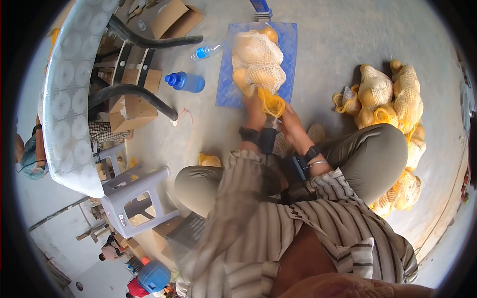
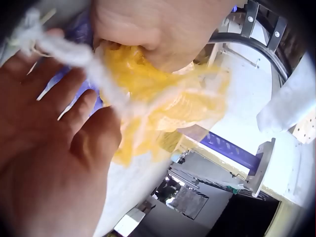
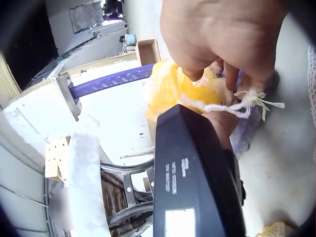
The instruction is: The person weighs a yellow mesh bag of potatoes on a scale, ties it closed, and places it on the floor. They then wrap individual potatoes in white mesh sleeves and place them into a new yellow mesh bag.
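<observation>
A mesh bag (image 1: pixel 259 53) of large, tan, rounded produce lies on a blue platform (image 1: pixel 289 64). Its yellow mesh neck (image 1: pixel 273 105) points toward the person. My left hand (image 1: pixel 255 115) grips the gathered neck, the fingers partly hidden by the mesh in the left wrist view. On the other side of the neck, my right hand (image 1: pixel 292 126) pinches a white string (image 3: pixel 212 106); the string runs across the yellow mesh and ends in a frayed knot at the right fingertips (image 3: pixel 243 94).
Several filled mesh bags (image 1: pixel 377 97) line the floor at right. Left of the platform are a blue bottle (image 1: pixel 191 82), a clear bottle (image 1: pixel 206 51), black curved table legs (image 1: pixel 144 99) and a grey stool (image 1: pixel 134 198). A blue post (image 1: pixel 260 7) rises behind the platform.
</observation>
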The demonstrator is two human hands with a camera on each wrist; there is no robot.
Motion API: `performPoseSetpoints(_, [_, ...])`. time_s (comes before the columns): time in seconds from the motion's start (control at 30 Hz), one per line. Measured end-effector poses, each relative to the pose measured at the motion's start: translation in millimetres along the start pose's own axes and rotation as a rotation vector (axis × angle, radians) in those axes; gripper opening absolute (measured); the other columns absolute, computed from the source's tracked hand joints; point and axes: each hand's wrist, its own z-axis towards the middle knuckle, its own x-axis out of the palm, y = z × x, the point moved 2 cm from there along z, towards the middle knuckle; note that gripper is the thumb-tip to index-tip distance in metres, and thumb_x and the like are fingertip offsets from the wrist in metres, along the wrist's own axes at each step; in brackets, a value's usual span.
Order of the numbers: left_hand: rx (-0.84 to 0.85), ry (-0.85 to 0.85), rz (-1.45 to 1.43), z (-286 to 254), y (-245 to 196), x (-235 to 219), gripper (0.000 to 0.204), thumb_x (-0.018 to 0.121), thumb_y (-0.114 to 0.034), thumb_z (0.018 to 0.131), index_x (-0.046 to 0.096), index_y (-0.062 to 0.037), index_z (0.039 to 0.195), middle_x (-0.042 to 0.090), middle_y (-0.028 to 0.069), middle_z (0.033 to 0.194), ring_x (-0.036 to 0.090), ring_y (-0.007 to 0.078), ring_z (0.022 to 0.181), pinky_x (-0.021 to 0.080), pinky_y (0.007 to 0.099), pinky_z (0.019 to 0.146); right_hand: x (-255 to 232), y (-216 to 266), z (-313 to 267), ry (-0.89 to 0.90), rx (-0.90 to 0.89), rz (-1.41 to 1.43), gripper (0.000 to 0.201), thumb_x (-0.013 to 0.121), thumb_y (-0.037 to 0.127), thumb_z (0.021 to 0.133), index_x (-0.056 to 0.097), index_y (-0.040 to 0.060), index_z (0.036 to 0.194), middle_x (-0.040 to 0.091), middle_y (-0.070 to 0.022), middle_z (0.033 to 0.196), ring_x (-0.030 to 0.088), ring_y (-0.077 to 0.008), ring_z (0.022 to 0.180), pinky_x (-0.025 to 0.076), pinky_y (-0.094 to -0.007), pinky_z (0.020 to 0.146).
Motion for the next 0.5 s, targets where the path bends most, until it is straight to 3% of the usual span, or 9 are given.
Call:
performPoseSetpoints(0.07, [-0.278,-0.251,-0.277,27,16,-8,0.042,0.062,-0.021,0.089,0.046,0.0034,0.119,0.058,0.0103,0.108,0.059,0.019,0.089,0.051,0.0308,0.073,2,3,-5,-0.003,-0.009,0.016,0.034,0.05,0.021,0.095,0.048,0.0159,0.129,0.059,0.0014,0.108,0.054,-0.0093,0.091,0.044,-0.0266,0.076])
performPoseSetpoints(0.17, [-0.253,-0.308,-0.198,42,-22,5,0.049,0.063,-0.018,0.088,0.041,0.0045,0.124,0.054,0.0122,0.116,0.057,0.0204,0.098,0.049,0.0318,0.081,-7,-8,5,-0.04,0.015,0.003,0.03,0.05,0.019,0.094,0.051,0.0161,0.123,0.059,0.0031,0.101,0.053,-0.0082,0.087,0.043,-0.0258,0.074])
performPoseSetpoints(0.3, [-0.172,-0.369,-0.104,54,-24,7,0.057,0.067,-0.023,0.086,0.037,0.0045,0.127,0.055,0.0117,0.113,0.059,0.0219,0.096,0.052,0.035,0.074,-12,-29,13,-0.143,0.047,-0.001,0.022,0.052,0.018,0.092,0.053,0.0166,0.114,0.056,0.0051,0.094,0.052,-0.0086,0.087,0.042,-0.0282,0.076])
performPoseSetpoints(0.37, [-0.236,-0.419,-0.024,52,-23,6,0.078,0.067,-0.024,0.085,0.019,0.0055,0.138,0.042,0.0187,0.13,0.049,0.0247,0.113,0.045,0.0321,0.09,-12,-33,14,-0.15,0.036,-0.006,0.022,0.052,0.019,0.092,0.054,0.0163,0.113,0.056,0.0052,0.092,0.051,-0.0088,0.086,0.042,-0.0302,0.077])
performPoseSetpoints(0.5, [-0.221,-0.378,-0.071,30,-24,3,0.086,0.067,-0.026,0.085,0.011,0.0046,0.142,0.039,0.0199,0.132,0.046,0.0264,0.117,0.043,0.0334,0.094,-15,-27,1,-0.21,-0.027,-0.005,0.021,0.052,0.019,0.091,0.054,0.0149,0.111,0.054,0.005,0.089,0.049,-0.0101,0.084,0.041,-0.0337,0.077])
